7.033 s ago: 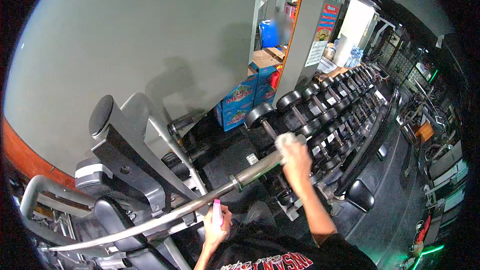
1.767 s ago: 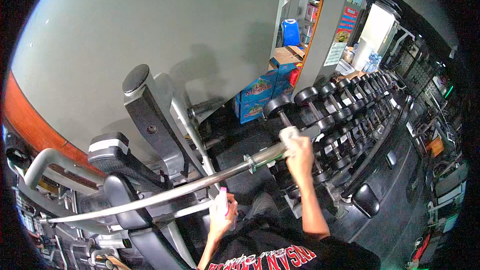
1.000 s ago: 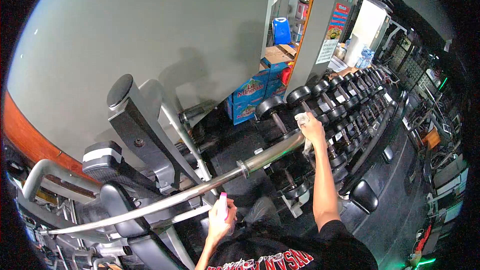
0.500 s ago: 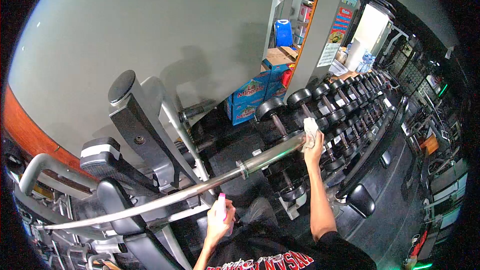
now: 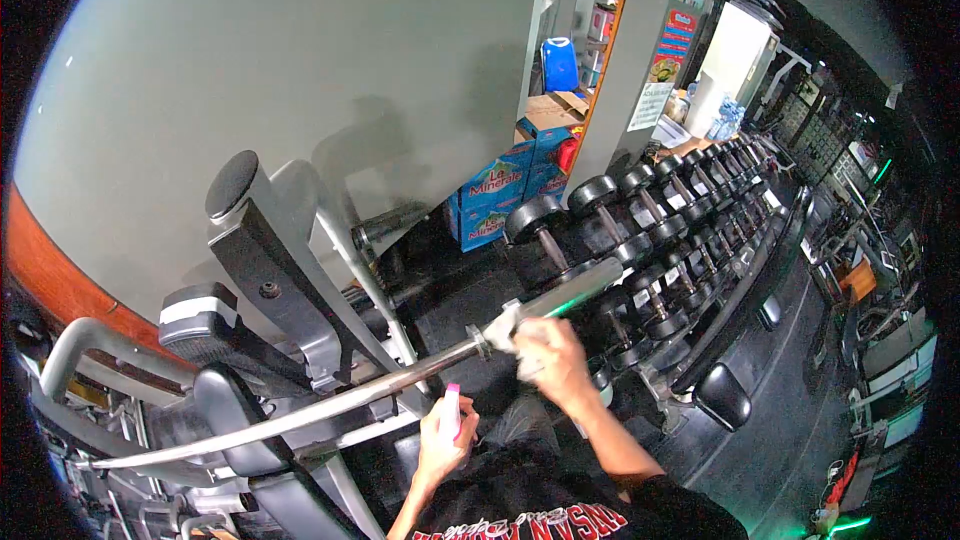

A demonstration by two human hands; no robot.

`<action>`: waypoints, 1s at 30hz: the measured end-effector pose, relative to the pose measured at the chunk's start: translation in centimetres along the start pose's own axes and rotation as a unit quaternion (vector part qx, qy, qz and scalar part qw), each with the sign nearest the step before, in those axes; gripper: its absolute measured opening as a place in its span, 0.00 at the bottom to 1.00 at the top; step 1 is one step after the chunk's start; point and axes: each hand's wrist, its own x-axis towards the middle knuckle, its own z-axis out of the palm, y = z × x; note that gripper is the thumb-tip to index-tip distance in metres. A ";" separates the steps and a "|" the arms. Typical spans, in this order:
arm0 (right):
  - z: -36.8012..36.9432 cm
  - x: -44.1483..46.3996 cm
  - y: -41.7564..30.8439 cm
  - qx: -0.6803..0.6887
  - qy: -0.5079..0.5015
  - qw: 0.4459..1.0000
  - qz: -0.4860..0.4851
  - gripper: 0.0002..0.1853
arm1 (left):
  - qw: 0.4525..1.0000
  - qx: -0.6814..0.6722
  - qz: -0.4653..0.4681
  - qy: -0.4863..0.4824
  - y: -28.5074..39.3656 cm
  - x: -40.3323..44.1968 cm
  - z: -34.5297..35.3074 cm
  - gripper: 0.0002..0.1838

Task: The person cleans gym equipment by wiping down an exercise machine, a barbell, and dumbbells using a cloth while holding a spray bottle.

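Note:
A long metal barbell [image 5: 340, 418] runs from the lower left up to the right, with a collar ring partway along. My right hand [image 5: 548, 355] is closed on a whitish cloth [image 5: 508, 326], which presses on the thick sleeve [image 5: 585, 288] just right of the ring. The sleeve's far end is bare. Below the bar, my left hand [image 5: 445, 437] is wrapped round a white bottle with a pink top [image 5: 452, 410], held upright close to the black shirt.
A rack of dumbbells [image 5: 650, 202] stands beyond the bar on the right. Black padded gym equipment [image 5: 270, 280] is at the left. Blue boxes [image 5: 490, 192] stand by the grey wall [image 5: 290, 50]. A black seat pad [image 5: 722, 396] is at the right.
My right hand and the cloth have moved left and down along the sleeve, from its far end to near the collar ring. My left hand keeps the bottle in nearly the same place.

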 end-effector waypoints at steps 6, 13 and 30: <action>-3.7 1.2 12.5 -0.255 0.191 0.936 0.150 0.12 | 1.000 -0.021 -0.008 0.011 -0.7 -0.8 -0.5 0.10; 2.5 0.5 -3.2 0.023 0.000 1.000 -0.007 0.16 | 0.999 0.043 0.006 0.018 1.1 -0.2 0.4 0.08; 2.3 0.7 -4.4 -0.046 -0.033 0.998 -0.005 0.22 | 0.998 0.030 0.027 0.039 0.2 0.6 0.0 0.06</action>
